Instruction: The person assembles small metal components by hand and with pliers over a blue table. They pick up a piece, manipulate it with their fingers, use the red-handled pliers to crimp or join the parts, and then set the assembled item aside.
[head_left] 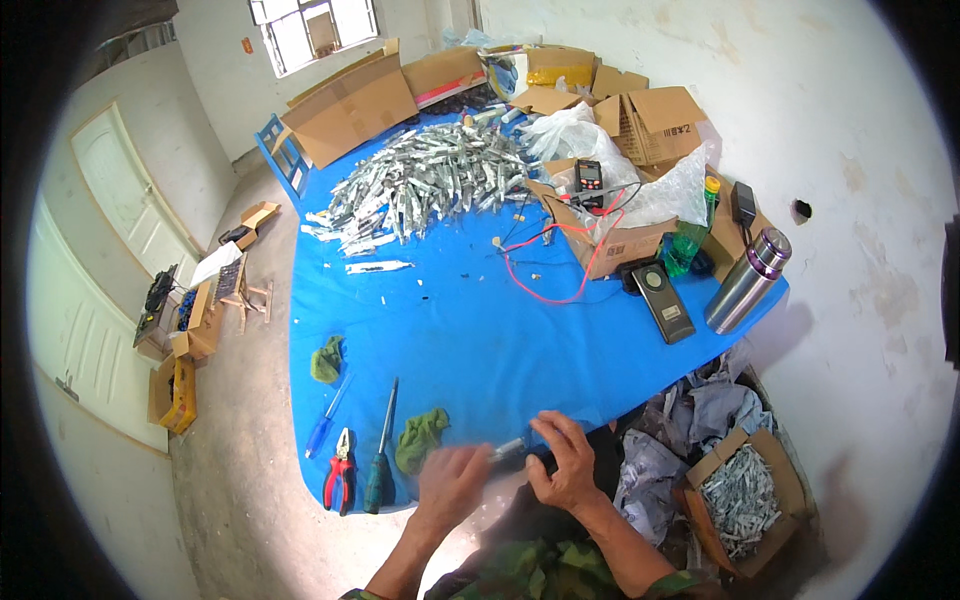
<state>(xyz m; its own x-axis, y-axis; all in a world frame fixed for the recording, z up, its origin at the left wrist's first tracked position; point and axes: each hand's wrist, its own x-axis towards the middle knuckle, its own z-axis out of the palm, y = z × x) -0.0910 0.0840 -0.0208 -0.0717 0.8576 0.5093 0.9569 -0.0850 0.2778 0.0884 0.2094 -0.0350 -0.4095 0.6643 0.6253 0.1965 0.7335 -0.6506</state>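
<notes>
At the near edge of the blue-covered table (460, 330), a short silvery cylinder (509, 449) with a dark end lies between my hands. My right hand (568, 468) has its fingers and thumb curled round the dark end. On the other side, my left hand (452, 487) is close to the silvery end; motion smears its fingers, so its grip is unclear. Left of it lie a crumpled green cloth (421, 440), a screwdriver (379, 465) with a dark green handle, red-handled pliers (340, 478) and a slim blue-handled tool (325, 424).
Farther back is a large heap of silvery strip-like pieces (430, 185), one loose strip (380, 267) before it. At right stand a carton with a multimeter (588, 178) and red lead, a green bottle (686, 245) and a steel flask (748, 282). A box of silvery pieces (741, 498) sits below.
</notes>
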